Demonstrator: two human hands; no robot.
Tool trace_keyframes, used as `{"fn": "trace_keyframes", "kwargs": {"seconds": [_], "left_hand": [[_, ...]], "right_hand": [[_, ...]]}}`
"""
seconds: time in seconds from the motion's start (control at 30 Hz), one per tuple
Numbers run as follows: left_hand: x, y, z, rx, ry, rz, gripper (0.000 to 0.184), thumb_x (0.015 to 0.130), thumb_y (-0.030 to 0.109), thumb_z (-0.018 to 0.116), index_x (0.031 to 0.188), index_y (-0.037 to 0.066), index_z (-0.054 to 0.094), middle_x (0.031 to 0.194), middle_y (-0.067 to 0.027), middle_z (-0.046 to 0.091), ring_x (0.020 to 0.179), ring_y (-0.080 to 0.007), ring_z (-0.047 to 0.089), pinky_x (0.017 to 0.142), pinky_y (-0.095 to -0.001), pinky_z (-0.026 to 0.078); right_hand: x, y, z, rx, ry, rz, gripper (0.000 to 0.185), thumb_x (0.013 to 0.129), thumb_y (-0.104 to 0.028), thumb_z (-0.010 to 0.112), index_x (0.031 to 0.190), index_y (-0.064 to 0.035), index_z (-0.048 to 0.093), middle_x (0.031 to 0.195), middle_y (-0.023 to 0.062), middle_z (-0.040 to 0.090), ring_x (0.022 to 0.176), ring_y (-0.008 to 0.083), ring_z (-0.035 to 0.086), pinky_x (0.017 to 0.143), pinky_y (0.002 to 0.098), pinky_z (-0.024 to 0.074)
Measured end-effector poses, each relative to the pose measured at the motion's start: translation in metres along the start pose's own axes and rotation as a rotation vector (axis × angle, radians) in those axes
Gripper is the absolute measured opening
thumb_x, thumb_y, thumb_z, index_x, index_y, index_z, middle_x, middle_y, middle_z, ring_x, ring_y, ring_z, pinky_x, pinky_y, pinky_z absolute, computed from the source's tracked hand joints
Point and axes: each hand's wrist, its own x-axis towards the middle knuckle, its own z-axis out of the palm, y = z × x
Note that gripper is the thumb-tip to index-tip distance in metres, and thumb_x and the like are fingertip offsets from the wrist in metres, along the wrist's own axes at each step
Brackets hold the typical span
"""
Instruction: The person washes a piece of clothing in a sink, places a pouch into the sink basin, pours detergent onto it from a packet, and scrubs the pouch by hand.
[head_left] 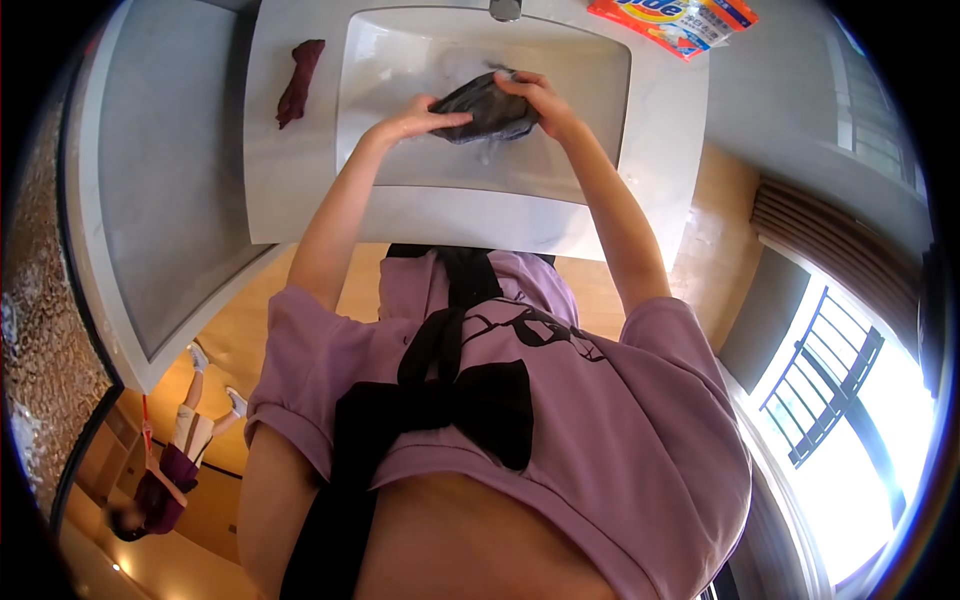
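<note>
A wet dark grey cloth (485,108) is held up over the white sink basin (400,165), with whitish suds or water about it. My left hand (425,119) grips its left end, thumb lying along the top. At the cloth's upper right, my right hand (537,97) has its fingers closed on the edge. Part of the fingers of both hands is hidden beneath the fabric. Below the cloth, something pale and foamy shows in the basin.
A crumpled dark red cloth (300,84) lies on the counter (285,185) left of the basin. An orange detergent bag (680,22) is at the back right, and the faucet (506,9) at the top. Another person (180,460) stands at the lower left.
</note>
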Motion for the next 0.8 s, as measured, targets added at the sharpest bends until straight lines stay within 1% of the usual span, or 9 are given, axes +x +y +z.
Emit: {"fn": "trace_keyframes", "kwargs": {"seconds": [0.1,0.23,0.37,0.5,0.57,0.63,0.7,0.73,0.8], "left_hand": [[-0.013,0.006,-0.008,-0.159,0.218,0.11,0.048,0.071,0.045,0.065,0.09,0.0,0.062,0.08,-0.0023,0.06,0.072,-0.0094,0.052,0.062,-0.0215,0.039],[-0.01,0.007,-0.001,-0.758,0.372,0.19,0.042,0.077,0.044,0.06,0.087,0.003,0.06,0.08,-0.0012,0.059,0.074,-0.0104,0.054,0.068,-0.0242,0.042],[0.007,0.01,0.015,-0.833,0.554,0.258,0.04,0.079,0.044,0.056,0.089,0.005,0.057,0.084,-0.0026,0.06,0.077,-0.0135,0.057,0.072,-0.0291,0.046],[0.014,0.021,0.026,-1.115,0.705,0.033,0.035,0.081,0.042,0.052,0.083,0.008,0.054,0.078,-0.0042,0.058,0.067,-0.0164,0.057,0.06,-0.0294,0.046],[0.019,0.011,0.039,-1.253,0.559,0.257,0.029,0.081,0.032,0.053,0.08,0.003,0.054,0.073,-0.0067,0.056,0.06,-0.018,0.055,0.053,-0.0314,0.046],[-0.009,0.042,0.046,-1.192,0.677,-0.03,0.021,0.081,0.027,0.053,0.075,0.008,0.052,0.073,-0.0017,0.053,0.064,-0.0126,0.051,0.057,-0.0274,0.042],[-0.006,0.033,0.053,-0.945,0.693,-0.001,0.021,0.081,0.025,0.051,0.073,0.006,0.053,0.071,-0.0019,0.053,0.062,-0.0129,0.051,0.054,-0.0294,0.042],[-0.004,0.034,0.051,-0.966,0.711,-0.056,0.025,0.08,0.021,0.051,0.072,-0.003,0.054,0.07,-0.0061,0.053,0.062,-0.0132,0.047,0.053,-0.0321,0.039],[0.015,0.006,0.035,-1.021,0.59,-0.073,0.026,0.081,0.028,0.05,0.07,0.005,0.053,0.067,-0.0029,0.052,0.056,-0.0141,0.051,0.049,-0.0326,0.041]], "right_hand": [[0.001,-0.012,-0.013,0.233,-0.228,-0.02,0.038,0.071,-0.031,0.069,0.093,-0.0028,0.059,0.087,0.0066,0.06,0.081,0.0163,0.055,0.075,0.0287,0.044],[0.004,-0.023,-0.011,0.383,-0.056,-0.084,0.023,0.075,-0.025,0.066,0.081,-0.0042,0.058,0.082,0.0037,0.059,0.073,0.0126,0.053,0.066,0.0267,0.043],[-0.025,-0.034,0.027,0.342,0.038,-0.263,0.023,0.074,-0.025,0.066,0.069,-0.0042,0.056,0.067,0.0017,0.056,0.057,0.0093,0.048,0.053,0.0238,0.0408],[-0.072,-0.029,0.081,-0.132,0.094,-0.518,0.029,0.073,-0.029,0.066,0.066,-0.001,0.061,0.053,0.004,0.056,0.046,0.0098,0.047,0.046,0.0258,0.0389],[-0.068,-0.014,0.107,-0.471,0.417,-0.911,0.028,0.069,-0.027,0.066,0.062,-0.0009,0.059,0.046,0.0114,0.049,0.041,0.0131,0.043,0.044,0.0284,0.0373],[-0.057,-0.022,0.109,-0.374,0.498,-0.657,0.029,0.066,-0.025,0.064,0.059,0.002,0.057,0.045,0.0146,0.046,0.04,0.0165,0.041,0.045,0.0329,0.0383],[-0.039,-0.023,0.102,-0.256,0.5,-0.389,0.029,0.066,-0.023,0.063,0.056,0.0037,0.055,0.045,0.0139,0.048,0.04,0.0176,0.042,0.045,0.0337,0.0388],[-0.042,-0.017,0.104,-0.257,0.502,-0.361,0.031,0.066,-0.023,0.063,0.054,0.0044,0.054,0.046,0.0136,0.05,0.041,0.0184,0.044,0.046,0.034,0.0395],[-0.056,0.007,0.118,-0.315,0.509,-0.604,0.032,0.066,-0.024,0.063,0.055,0.0049,0.055,0.046,0.0132,0.05,0.044,0.0144,0.044,0.047,0.034,0.0398]]}}
